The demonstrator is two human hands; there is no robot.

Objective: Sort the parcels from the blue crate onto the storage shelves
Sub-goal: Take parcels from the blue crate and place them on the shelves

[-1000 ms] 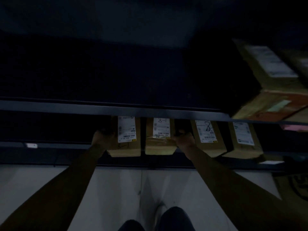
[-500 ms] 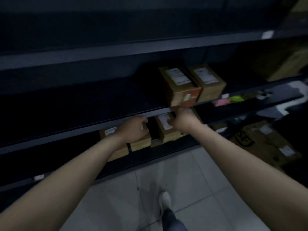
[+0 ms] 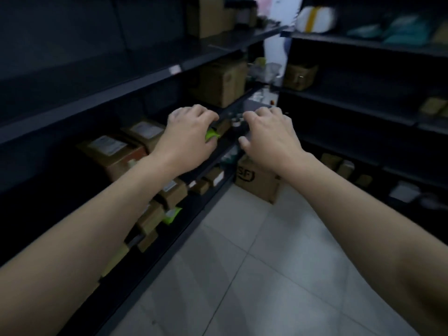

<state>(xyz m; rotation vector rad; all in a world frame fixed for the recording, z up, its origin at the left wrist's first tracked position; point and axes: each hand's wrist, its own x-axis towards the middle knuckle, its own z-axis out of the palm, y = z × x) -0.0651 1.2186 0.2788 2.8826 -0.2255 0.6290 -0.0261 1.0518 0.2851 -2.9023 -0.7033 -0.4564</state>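
**Hands out in the aisle, parcels on the racks**

Running from lower left toward the far corner, the left rack (image 3: 135, 86) fills the largest share of the view, its dark shelves stacked one above another. A second rack (image 3: 363, 103) stands on the right, and pale floor tiles (image 3: 254, 275) lie between the two. Both bare forearms reach forward over the aisle. The left hand (image 3: 188, 134) hangs palm down in front of the left rack's middle shelf edge, fingers curled loosely downward with nothing clamped in them; a small green item (image 3: 211, 135) shows just past its knuckles, and whether the hand touches it cannot be told. The right hand (image 3: 268, 135) hovers just beside it, also palm down, fingers spread and slack, holding nothing. The two hands are near each other but apart.

Parcels sit on the shelves. Two labelled brown boxes (image 3: 114, 154) rest side by side on the middle shelf left of the left wrist. A large box (image 3: 221, 81) stands farther along the shelf above. A row of small boxes (image 3: 169, 192) lines the lowest shelf, partly hidden by the left forearm, with a green tag (image 3: 172, 214) among them. A carton marked SF (image 3: 255, 180) stands on the floor in the corner. A white bundle with a yellow band (image 3: 314, 19), blurred, sits atop the right rack. The blue crate is out of view.
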